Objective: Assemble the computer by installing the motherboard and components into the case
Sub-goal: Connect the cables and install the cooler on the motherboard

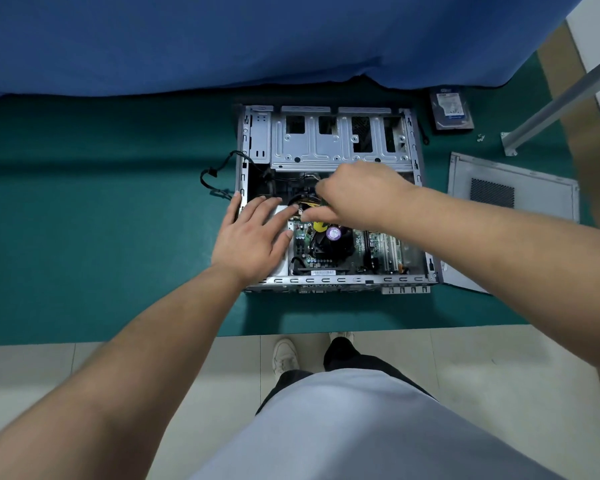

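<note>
Grey cloth of the person's shirt (pixel 343 427) fills the bottom of the frame, with a white shoe (pixel 284 355) above it. At centre left, the left hand (pixel 253 237) lies flat, fingers straight, on a pale box inside the open case (pixel 329 199), which sits mid-frame on the green mat (pixel 101 202). Just right, the right hand (pixel 357 195) curls over the yellow wires (pixel 309 203) above the motherboard (pixel 378 247); whether it grips them I cannot tell. A side panel (pixel 513 188) and a hard drive (pixel 451 110) lie at upper right.
</note>
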### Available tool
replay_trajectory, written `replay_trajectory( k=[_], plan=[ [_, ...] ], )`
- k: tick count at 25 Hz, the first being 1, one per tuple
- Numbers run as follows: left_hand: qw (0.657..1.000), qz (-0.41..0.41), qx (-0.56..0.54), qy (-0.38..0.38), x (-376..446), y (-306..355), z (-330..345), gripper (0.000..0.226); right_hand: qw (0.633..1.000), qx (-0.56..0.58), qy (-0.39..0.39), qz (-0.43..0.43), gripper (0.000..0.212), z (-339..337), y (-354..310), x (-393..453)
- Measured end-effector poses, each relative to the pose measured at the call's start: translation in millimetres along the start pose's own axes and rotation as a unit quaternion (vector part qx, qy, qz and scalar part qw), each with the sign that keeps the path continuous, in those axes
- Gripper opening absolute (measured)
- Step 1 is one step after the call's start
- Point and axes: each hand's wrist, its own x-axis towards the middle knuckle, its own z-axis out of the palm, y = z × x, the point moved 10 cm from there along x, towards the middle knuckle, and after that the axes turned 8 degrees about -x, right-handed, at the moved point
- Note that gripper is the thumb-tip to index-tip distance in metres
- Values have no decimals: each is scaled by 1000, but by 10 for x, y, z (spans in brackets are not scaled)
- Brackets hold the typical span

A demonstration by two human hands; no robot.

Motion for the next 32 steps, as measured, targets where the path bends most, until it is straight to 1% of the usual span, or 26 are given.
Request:
replay_trajectory(
  k=[3, 4, 6, 8, 10, 11, 14, 16, 18, 20, 22, 25, 27, 28, 31, 32],
  plan=[
    [1000, -2, -1, -3, -1, 5, -2, 49, 994, 40, -33, -101, 49, 62, -180, -62],
    [1000, -3, 0, -5, 1, -1, -2, 50, 991, 45, -29, -125, 46, 45, -229, -86],
    [1000, -6, -3, -7, 1, -3, -7, 50, 989, 30, -13, -146, 41, 22, -273, -103],
    [1000, -7, -5, -6, 1, 2, -16, 50, 990, 9, -9, -141, 36, -4, -273, -112],
    [1000, -7, -8, -4, 0, 8, -27, 50, 993, 1, 5, -115, 29, -56, -281, -99],
    [1000, -7, -10, -2, -2, 7, -33, 50, 995, -5, 17, -97, 29, -82, -286, -86],
    [1000, -4, -13, 1, -5, 17, -51, 51, 999, -27, 18, -38, 44, -116, -280, -68],
    [1000, -2, -16, 7, -8, 26, -66, 49, 1000, -23, 10, -19, 50, -93, -263, -45],
    [1000, 0, -18, 13, -9, 32, -77, 49, 999, 6, -6, -41, 49, -76, -253, -38],
    [1000, -3, -18, 7, -6, 23, -66, 49, 995, 29, -29, -94, 42, -68, -258, -56],
    [1000, -6, -13, -2, -5, 18, -45, 50, 991, 28, -25, -125, 40, -103, -239, -82],
    [1000, -7, -18, 2, -7, 10, -51, 49, 994, 17, -5, -108, 33, -144, -217, -87],
    [1000, -5, -22, 10, -6, 16, -61, 49, 996, 2, 23, -85, 23, -190, -217, -87],
    [1000, -4, -21, 11, -9, 17, -60, 49, 997, -7, 37, -71, 23, -212, -221, -87],
    [1000, -5, -22, 5, -7, 16, -42, 50, 997, -55, 43, -25, 55, -214, -247, -78],
    [1000, -5, -23, 4, -7, 16, -42, 50, 997, -65, 46, -9, 61, -213, -259, -66]
  ],
)
